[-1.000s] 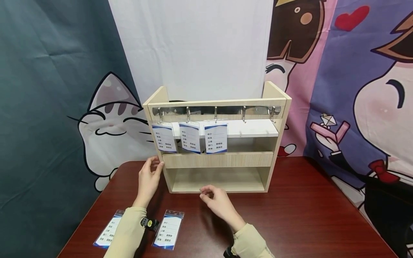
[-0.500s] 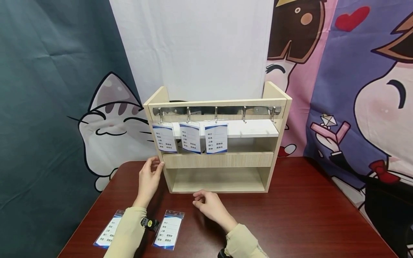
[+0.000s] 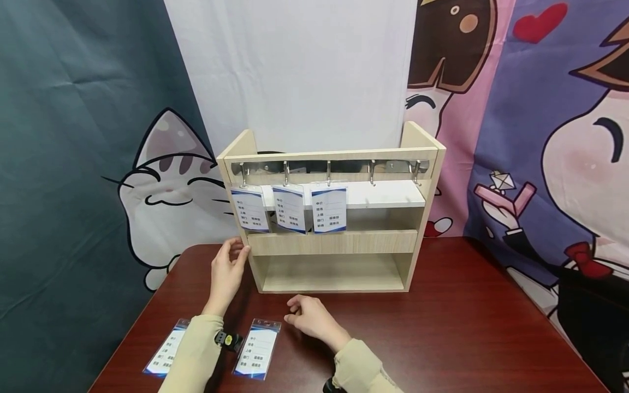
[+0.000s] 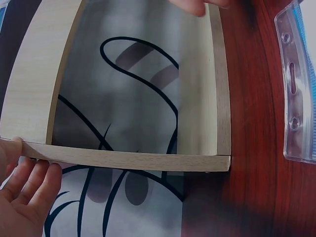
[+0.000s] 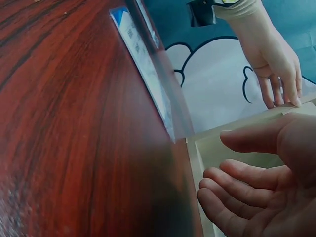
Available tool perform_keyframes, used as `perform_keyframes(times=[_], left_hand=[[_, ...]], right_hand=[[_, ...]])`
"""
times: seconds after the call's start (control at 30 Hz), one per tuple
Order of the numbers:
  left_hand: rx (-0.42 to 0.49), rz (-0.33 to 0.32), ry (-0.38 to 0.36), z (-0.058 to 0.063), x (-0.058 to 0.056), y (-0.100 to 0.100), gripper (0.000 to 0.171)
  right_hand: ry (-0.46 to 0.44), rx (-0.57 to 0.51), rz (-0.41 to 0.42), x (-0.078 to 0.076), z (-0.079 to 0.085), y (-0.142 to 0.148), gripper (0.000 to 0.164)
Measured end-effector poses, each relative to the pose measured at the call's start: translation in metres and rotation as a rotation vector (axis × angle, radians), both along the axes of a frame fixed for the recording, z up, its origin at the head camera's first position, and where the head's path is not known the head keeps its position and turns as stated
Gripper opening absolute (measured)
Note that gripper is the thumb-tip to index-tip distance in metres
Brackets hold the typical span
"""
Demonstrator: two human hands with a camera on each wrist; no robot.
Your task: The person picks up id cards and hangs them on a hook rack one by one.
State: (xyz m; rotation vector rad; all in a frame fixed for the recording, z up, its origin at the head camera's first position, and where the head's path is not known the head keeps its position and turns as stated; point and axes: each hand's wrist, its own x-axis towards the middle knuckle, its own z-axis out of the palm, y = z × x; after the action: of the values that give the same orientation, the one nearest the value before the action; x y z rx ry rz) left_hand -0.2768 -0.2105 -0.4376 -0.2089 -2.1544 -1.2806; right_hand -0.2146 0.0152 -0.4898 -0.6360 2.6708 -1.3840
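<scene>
My left hand [image 3: 227,277] grips the left side panel of a small wooden shelf [image 3: 331,243]. In the left wrist view, this hand's fingers [image 4: 39,185] lie along the outer side of the panel, with the thumb at its edge. My right hand [image 3: 314,321] hovers over the table in front of the shelf, fingers loosely bent and holding nothing. To its left, a clear-sleeved name badge [image 3: 257,352] lies flat on the table. A second badge [image 3: 166,352] is partly hidden by my left sleeve.
A metal hook rail [image 3: 329,166] runs along the shelf's upper front. Three badges hang on its left hooks, the third badge [image 3: 329,210] at the middle hook. The red-brown table [image 3: 467,327] reaches back to printed cloth backdrops [image 3: 182,207].
My right hand has moved left and toward me, nearer the badge on the table. The left hand stays on the shelf panel.
</scene>
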Motion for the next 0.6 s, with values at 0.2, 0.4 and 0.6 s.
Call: perform_keyframes(times=[0.2, 0.4, 0.6], left_hand=[[-0.001, -0.008, 0.013, 0.001, 0.0, 0.0, 0.031], [0.007, -0.013, 0.021, 0.001, 0.0, 0.001, 0.03], [0.014, -0.015, 0.025, 0.0, 0.0, 0.0, 0.029]], right_hand=[[-0.012, 0.046, 0.02, 0.0, -0.002, -0.005, 0.027], [-0.013, 0.082, 0.019, -0.003, -0.008, -0.01, 0.023], [0.005, 0.113, 0.025, -0.001, -0.01, -0.015, 0.024]])
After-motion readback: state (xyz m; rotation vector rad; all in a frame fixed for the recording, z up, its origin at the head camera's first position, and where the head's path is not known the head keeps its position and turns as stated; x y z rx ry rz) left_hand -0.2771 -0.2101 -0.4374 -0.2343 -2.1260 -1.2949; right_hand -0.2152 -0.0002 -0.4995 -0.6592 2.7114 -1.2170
